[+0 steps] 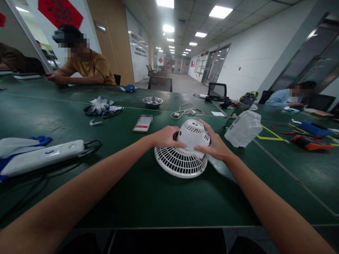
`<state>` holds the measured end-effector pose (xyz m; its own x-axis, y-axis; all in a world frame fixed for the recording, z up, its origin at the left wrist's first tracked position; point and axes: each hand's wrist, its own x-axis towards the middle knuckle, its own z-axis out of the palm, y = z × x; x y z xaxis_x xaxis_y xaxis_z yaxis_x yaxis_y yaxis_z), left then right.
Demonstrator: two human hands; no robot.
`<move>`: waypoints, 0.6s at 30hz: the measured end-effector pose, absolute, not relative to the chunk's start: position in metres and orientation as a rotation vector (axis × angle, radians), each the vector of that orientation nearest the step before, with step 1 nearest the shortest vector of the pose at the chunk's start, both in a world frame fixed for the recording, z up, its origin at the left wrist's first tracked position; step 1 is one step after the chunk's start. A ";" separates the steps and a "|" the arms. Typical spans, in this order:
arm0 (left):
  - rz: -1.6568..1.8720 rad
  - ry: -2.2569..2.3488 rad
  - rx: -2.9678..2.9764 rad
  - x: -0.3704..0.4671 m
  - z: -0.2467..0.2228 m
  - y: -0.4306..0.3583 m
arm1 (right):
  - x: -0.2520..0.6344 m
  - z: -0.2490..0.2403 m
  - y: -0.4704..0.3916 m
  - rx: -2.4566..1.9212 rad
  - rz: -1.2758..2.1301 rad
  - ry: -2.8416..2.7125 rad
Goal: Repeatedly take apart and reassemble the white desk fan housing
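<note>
A white fan head stands on the green table with its round grille (181,165) downward and its motor housing (191,133) on top. My left hand (169,137) grips the left side of the housing, thumb across the near face. From the right, my right hand (214,143) holds the same housing, its thumb also at the front. Both hands are closed around it, and the far fingers are partly hidden. To the right, a separate white plastic housing with slots (243,129), probably the fan's base, rests on the table.
A metal bowl (152,102), a coiled white cable (186,112) and a small box (143,124) lie beyond the fan. Leftward are a power strip (47,157) and gloves (99,106). An orange multimeter (312,144) lies right. Other people sit around the table.
</note>
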<state>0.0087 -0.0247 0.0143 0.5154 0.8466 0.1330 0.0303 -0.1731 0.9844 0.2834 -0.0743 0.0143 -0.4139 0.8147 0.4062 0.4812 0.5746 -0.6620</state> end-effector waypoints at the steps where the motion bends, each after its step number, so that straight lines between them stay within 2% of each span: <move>1: 0.879 0.780 1.581 0.008 0.014 -0.024 | 0.283 0.015 -0.074 -1.042 0.585 -2.081; 13: 0.902 0.777 1.655 0.001 0.010 -0.018 | 0.275 0.005 -0.075 -1.035 0.261 -2.136; 18: 1.009 0.829 1.939 0.007 0.006 -0.017 | 0.254 0.000 -0.077 -1.201 0.099 -1.999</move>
